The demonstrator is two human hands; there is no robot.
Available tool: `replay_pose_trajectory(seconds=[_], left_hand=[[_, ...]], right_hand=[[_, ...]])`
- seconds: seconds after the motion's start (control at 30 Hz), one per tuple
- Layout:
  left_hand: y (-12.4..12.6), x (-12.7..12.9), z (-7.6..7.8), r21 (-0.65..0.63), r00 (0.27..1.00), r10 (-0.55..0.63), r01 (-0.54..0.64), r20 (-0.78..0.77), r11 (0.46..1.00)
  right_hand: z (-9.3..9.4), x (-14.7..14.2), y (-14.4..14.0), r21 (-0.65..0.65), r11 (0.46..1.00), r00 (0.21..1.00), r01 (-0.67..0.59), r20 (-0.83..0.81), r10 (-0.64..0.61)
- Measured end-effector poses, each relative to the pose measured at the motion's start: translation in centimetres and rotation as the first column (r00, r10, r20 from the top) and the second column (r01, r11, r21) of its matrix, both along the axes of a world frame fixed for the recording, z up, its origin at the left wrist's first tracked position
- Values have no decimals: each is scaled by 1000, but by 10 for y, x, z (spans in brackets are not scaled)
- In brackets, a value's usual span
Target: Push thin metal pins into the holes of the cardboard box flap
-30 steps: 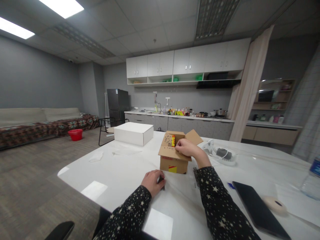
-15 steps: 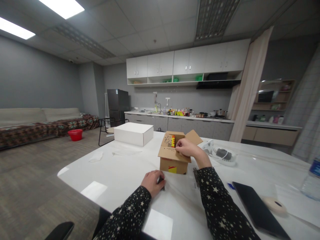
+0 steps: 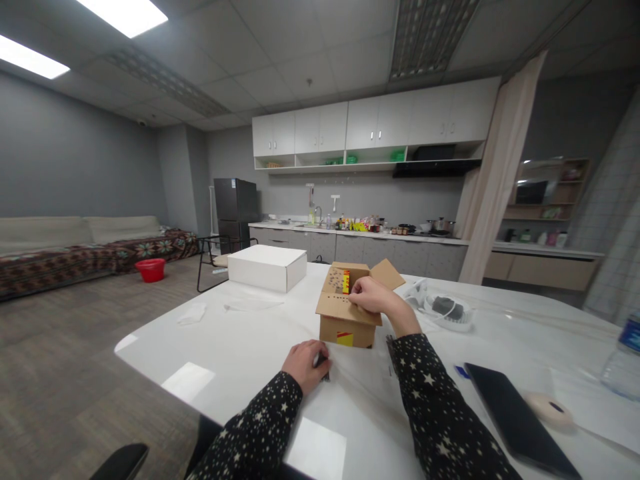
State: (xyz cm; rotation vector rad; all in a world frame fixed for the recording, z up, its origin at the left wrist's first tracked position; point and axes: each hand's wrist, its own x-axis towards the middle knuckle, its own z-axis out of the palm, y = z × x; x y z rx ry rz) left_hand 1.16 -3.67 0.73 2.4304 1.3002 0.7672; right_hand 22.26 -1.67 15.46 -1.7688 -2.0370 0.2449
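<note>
White table (image 3: 240, 347) in a grey open-plan room, with kitchen counter (image 3: 360, 235) and white wall cabinets (image 3: 375, 120) at far centre, dark fridge (image 3: 236, 207) to their left, patterned sofa (image 3: 90, 250) and red basin (image 3: 151, 269) at far left, beige curtain (image 3: 493, 173) at right.

Small brown cardboard box (image 3: 347, 310) at table centre, flaps open, yellow-and-red print on near face and inside far flap. Right hand (image 3: 373, 298) resting on top of box, fingers curled over near right flap, pinching its edge; sleeve dark with white stars. Left hand (image 3: 306, 363) on table just near and left of box, closed in loose fist around small dark object (image 3: 324, 368), mostly hidden, identity not discernible.

White closed carton (image 3: 267, 266) far left of cardboard box, well apart. Crumpled clear wrap (image 3: 193, 312) near left table edge. White headset with dark pad (image 3: 443, 308) just right of box. Black tablet (image 3: 517, 420) at near right, roll of tape (image 3: 547, 408) just beyond it, water bottle (image 3: 623, 357) at right edge. Black chair part (image 3: 120, 461) at near left, below table.
</note>
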Motion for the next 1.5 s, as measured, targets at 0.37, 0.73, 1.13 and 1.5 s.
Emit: replay_pose_trajectory(seconds=[0.37, 0.73, 1.13, 1.5], left_hand=[[-1, 0, 1, -3, 1000, 3, -3, 0, 1000], [-2, 0, 2, -10, 1000, 5, -5, -9, 1000], [-2, 0, 2, -9, 1000, 4, -4, -10, 1000], [-2, 0, 1, -6, 1000, 13, -13, -8, 1000]], right_hand=[[3, -4, -5, -10, 999, 999, 31, 7, -31], [3, -3, -5, 8, 1000, 1000, 8, 2, -8], [4, -6, -6, -22, 999, 999, 32, 26, -31], [5, -8, -7, -24, 999, 998, 42, 49, -41]])
